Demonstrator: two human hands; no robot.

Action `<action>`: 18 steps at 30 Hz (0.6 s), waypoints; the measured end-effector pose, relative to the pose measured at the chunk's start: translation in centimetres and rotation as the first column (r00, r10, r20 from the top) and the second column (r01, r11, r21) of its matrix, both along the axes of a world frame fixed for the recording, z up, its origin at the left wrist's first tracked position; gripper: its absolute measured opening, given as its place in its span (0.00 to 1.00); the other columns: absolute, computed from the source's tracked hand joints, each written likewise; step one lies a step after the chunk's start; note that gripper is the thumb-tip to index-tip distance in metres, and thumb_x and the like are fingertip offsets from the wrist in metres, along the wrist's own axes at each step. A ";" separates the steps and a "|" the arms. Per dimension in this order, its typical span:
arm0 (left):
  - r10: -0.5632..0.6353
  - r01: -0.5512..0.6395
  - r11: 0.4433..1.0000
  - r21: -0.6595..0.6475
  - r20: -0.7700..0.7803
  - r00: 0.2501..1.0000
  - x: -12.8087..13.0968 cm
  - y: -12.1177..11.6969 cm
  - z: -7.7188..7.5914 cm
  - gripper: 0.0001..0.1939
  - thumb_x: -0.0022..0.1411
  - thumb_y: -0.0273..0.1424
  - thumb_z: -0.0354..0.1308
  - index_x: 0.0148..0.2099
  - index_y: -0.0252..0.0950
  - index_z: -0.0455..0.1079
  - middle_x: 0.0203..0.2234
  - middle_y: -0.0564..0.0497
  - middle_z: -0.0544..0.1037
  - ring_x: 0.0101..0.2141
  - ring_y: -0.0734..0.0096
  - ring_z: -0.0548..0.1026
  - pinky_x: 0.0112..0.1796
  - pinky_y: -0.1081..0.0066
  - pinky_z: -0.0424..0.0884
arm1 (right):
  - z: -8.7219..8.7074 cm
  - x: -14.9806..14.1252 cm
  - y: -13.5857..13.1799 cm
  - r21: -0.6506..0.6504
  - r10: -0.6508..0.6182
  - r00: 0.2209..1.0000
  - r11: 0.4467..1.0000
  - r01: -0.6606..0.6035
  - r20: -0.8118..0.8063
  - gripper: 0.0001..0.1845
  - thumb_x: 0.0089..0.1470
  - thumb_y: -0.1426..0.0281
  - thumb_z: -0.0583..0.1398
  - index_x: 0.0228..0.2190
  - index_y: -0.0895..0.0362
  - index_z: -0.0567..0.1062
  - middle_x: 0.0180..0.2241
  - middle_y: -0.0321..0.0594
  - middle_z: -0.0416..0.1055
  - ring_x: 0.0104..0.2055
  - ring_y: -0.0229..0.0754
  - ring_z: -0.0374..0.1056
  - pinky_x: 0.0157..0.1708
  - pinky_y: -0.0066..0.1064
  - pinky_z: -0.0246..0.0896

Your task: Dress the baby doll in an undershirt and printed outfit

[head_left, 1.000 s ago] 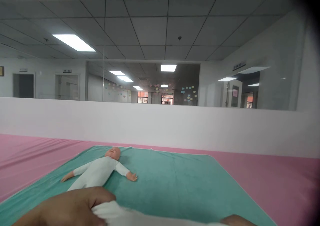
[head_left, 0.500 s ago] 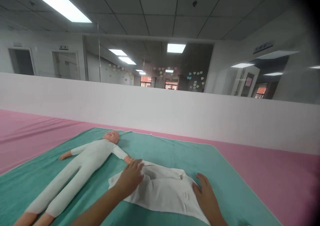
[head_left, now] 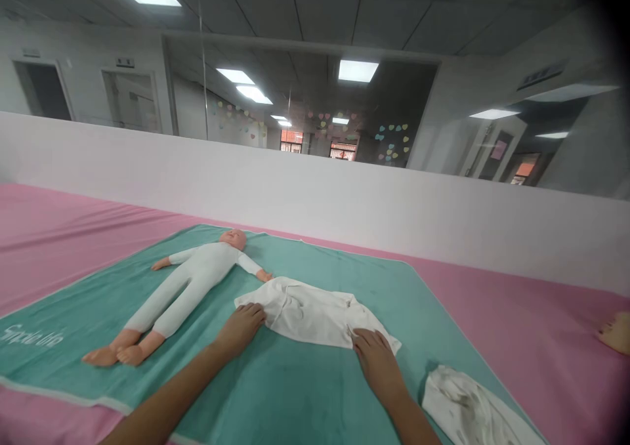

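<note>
A baby doll (head_left: 189, 284) in a white bodysuit lies face up on a teal towel (head_left: 305, 379), arms spread. Right of it lies a white garment (head_left: 310, 314), spread flat. My left hand (head_left: 241, 327) rests at the garment's near left edge, its fingers curled on the cloth. My right hand (head_left: 377, 360) lies at the near right corner, fingers on the fabric's edge. Whether either hand pinches the cloth is hard to see.
The towel lies on a pink sheet (head_left: 516, 340) that ends at a low white wall (head_left: 344, 202) with glass above. A second crumpled white cloth (head_left: 467, 412) sits at the towel's near right corner. Another person's toes (head_left: 615, 332) show at the right edge.
The view has tilted down. Both hands have slid back toward me, from on top of the garment to its near edge. The garment now lies flatter and farther away.
</note>
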State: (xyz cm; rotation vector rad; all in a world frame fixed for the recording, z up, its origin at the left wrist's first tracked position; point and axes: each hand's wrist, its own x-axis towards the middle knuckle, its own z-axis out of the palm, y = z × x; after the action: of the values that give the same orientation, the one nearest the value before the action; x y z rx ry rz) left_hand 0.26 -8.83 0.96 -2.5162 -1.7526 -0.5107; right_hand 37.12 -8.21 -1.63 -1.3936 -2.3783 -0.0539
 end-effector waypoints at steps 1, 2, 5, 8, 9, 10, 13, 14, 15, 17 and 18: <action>0.005 -0.005 1.000 0.006 -0.019 1.000 0.1 -0.1 0.1 0.16 0.65 0.30 0.39 0.38 0.35 0.69 0.37 0.46 0.72 0.40 0.62 0.69 0.42 0.62 0.63 | 0.2 -0.1 -0.2 0.020 -0.013 1.000 1.000 0.013 -0.002 0.19 0.59 0.71 0.43 0.44 0.53 0.70 0.46 0.44 0.67 0.51 0.45 0.60 0.55 0.43 0.45; 0.008 -0.007 1.000 0.011 -0.035 0.999 0.2 -0.4 0.1 0.16 0.65 0.29 0.38 0.37 0.34 0.68 0.36 0.45 0.71 0.39 0.63 0.68 0.41 0.63 0.63 | 0.4 -0.3 -0.4 0.028 -0.018 1.000 0.999 0.018 -0.003 0.18 0.59 0.72 0.43 0.42 0.54 0.70 0.45 0.45 0.68 0.49 0.45 0.61 0.52 0.41 0.48; 0.033 -0.031 0.999 0.035 -0.052 0.998 0.2 -1.4 0.2 0.17 0.66 0.28 0.36 0.38 0.33 0.67 0.36 0.44 0.70 0.38 0.64 0.67 0.40 0.64 0.61 | 0.9 -0.5 -1.3 0.015 -0.025 1.000 1.000 0.026 -0.015 0.14 0.58 0.71 0.46 0.38 0.55 0.70 0.41 0.44 0.68 0.44 0.45 0.62 0.45 0.36 0.53; 0.055 -0.053 0.997 0.049 -0.033 0.998 -0.2 -2.5 0.2 0.17 0.66 0.29 0.35 0.40 0.33 0.66 0.36 0.44 0.70 0.39 0.64 0.66 0.40 0.65 0.61 | 1.1 -0.2 -1.9 0.013 -0.069 0.998 0.998 0.069 -0.011 0.11 0.57 0.65 0.49 0.35 0.55 0.69 0.39 0.42 0.67 0.42 0.45 0.61 0.40 0.35 0.54; 0.058 -0.056 0.997 0.052 -0.031 0.998 -0.3 -2.8 0.2 0.17 0.66 0.29 0.35 0.40 0.33 0.65 0.36 0.44 0.70 0.39 0.63 0.66 0.40 0.65 0.60 | 1.2 -0.1 -2.0 0.013 -0.082 0.997 0.997 0.081 0.011 0.11 0.58 0.65 0.49 0.34 0.55 0.69 0.38 0.42 0.67 0.42 0.45 0.61 0.39 0.35 0.54; 0.057 -0.055 0.997 0.054 -0.031 0.998 -0.4 -3.1 0.1 0.17 0.66 0.29 0.35 0.40 0.33 0.65 0.36 0.44 0.70 0.38 0.63 0.66 0.39 0.65 0.60 | 1.4 0.0 -2.0 0.009 -0.084 0.996 0.996 0.083 0.043 0.12 0.58 0.66 0.48 0.34 0.55 0.69 0.38 0.42 0.67 0.41 0.45 0.61 0.39 0.35 0.54; 0.044 -0.042 0.997 0.062 -0.032 0.998 -0.6 -3.8 0.2 0.16 0.66 0.28 0.36 0.39 0.33 0.66 0.36 0.44 0.69 0.38 0.64 0.66 0.39 0.65 0.60 | 2.2 0.0 -1.8 -0.011 -0.036 0.990 0.999 0.038 0.133 0.12 0.58 0.71 0.47 0.33 0.56 0.69 0.36 0.44 0.67 0.41 0.45 0.60 0.41 0.35 0.52; 0.041 -0.039 0.997 0.066 -0.030 0.999 -0.7 -4.0 0.3 0.16 0.66 0.28 0.36 0.39 0.33 0.66 0.36 0.45 0.69 0.37 0.64 0.66 0.39 0.66 0.60 | 2.5 0.0 -1.9 -0.016 -0.019 0.989 1.000 0.021 0.146 0.12 0.58 0.72 0.47 0.33 0.57 0.69 0.36 0.44 0.67 0.41 0.45 0.60 0.41 0.35 0.52; 0.036 -0.035 0.997 0.069 -0.027 0.999 -0.8 -4.3 0.4 0.17 0.66 0.29 0.35 0.39 0.33 0.66 0.36 0.45 0.69 0.37 0.64 0.66 0.39 0.66 0.60 | 2.9 0.0 -2.2 -0.018 -0.010 0.989 1.000 0.013 0.145 0.12 0.58 0.72 0.46 0.32 0.57 0.69 0.35 0.44 0.67 0.40 0.44 0.61 0.41 0.34 0.52; 0.020 -0.019 0.997 0.077 -0.011 1.000 -1.1 -5.0 0.5 0.17 0.67 0.29 0.35 0.40 0.33 0.66 0.36 0.45 0.70 0.38 0.64 0.66 0.39 0.66 0.60 | 3.6 0.3 -3.2 -0.028 -0.015 0.994 0.999 0.018 0.108 0.13 0.59 0.70 0.45 0.30 0.57 0.67 0.34 0.43 0.66 0.37 0.43 0.61 0.39 0.34 0.52; 0.007 -0.007 0.997 0.080 0.000 1.000 -1.3 -5.5 0.6 0.17 0.67 0.29 0.35 0.40 0.34 0.66 0.36 0.45 0.70 0.38 0.64 0.66 0.39 0.66 0.60 | 3.9 0.5 -4.1 -0.041 -0.022 0.997 0.999 0.026 0.078 0.14 0.60 0.69 0.44 0.30 0.57 0.66 0.33 0.43 0.65 0.35 0.43 0.61 0.38 0.34 0.52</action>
State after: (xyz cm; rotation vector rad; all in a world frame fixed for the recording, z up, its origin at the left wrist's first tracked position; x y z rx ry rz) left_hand -1.00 -14.34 1.59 -2.4558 -1.7039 -0.5676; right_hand 37.58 -12.28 2.27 -1.4647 -2.4387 -0.0660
